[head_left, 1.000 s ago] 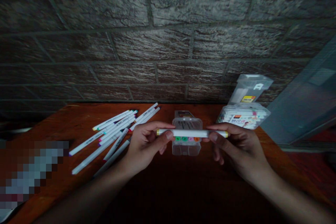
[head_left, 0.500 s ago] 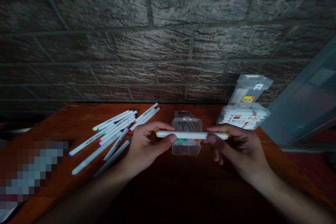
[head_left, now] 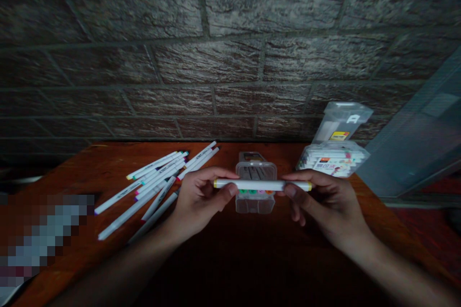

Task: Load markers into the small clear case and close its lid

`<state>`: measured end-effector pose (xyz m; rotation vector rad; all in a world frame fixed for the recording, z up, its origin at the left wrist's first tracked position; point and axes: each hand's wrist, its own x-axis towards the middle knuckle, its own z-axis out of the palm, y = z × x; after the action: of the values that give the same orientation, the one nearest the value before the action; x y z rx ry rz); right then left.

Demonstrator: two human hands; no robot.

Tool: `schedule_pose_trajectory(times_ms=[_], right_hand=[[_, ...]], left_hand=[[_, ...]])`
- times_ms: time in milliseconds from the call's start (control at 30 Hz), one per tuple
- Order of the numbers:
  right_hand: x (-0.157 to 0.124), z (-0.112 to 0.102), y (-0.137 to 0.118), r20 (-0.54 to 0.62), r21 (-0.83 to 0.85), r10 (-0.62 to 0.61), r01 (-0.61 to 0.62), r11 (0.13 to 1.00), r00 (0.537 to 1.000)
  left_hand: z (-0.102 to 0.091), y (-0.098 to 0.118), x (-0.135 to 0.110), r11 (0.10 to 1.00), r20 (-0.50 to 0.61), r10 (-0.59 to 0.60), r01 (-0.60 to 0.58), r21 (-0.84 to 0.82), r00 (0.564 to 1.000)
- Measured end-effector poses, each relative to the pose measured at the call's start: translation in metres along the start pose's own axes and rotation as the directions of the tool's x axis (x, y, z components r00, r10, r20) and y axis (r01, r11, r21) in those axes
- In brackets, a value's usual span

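Note:
A white marker [head_left: 261, 185] with yellow ends lies level between my two hands, in front of a clear plastic case. My left hand [head_left: 201, 196] pinches it near its left end with thumb and fingers. Near the other end, my right hand [head_left: 324, 204] grips it between thumb and forefinger, the remaining fingers curled below. Behind the marker, the clear case [head_left: 255, 207] stands open on the table and holds several markers with green, pink and orange ends. Part of that case is hidden by the marker.
Loose white markers [head_left: 154, 175] with coloured ends lie spread on the wooden table [head_left: 79, 172] at the left. At the back right, a filled marker box [head_left: 333, 160] stands before an upright clear container [head_left: 340, 122]. A brick wall [head_left: 230, 62] rises behind the table. A blurred patch covers something at the lower left.
Almost nothing differs; both hands keep the marker level in the same place, and the left thumb has shifted very slightly left along it.

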<state>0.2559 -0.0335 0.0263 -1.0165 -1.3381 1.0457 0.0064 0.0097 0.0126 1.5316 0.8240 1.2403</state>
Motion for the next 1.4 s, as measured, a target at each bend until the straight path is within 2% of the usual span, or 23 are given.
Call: schedule_pose_trajectory(times_ms=[500, 900, 1400], right_hand=[[0.0003, -0.0020, 0.0045, 0.019, 0.018, -0.036, 0.036, 0.999, 0.999], [-0.0001, -0.0009, 0.0029, 0.022, 0.017, -0.012, 0.012, 1.000, 1.000], [-0.0002, -0.0037, 0.0075, 0.037, 0.080, -0.034, 0.031, 0.996, 0.999]], left_hand=[[-0.0015, 0.0001, -0.0003, 1.000, 0.016, 0.016, -0.016, -0.022, 1.000], [-0.0036, -0.0035, -0.0001, 0.997, 0.032, 0.009, -0.006, -0.078, 0.999], [-0.0038, -0.0031, -0.0007, 0.997, 0.044, -0.003, 0.007, -0.071, 0.999]])
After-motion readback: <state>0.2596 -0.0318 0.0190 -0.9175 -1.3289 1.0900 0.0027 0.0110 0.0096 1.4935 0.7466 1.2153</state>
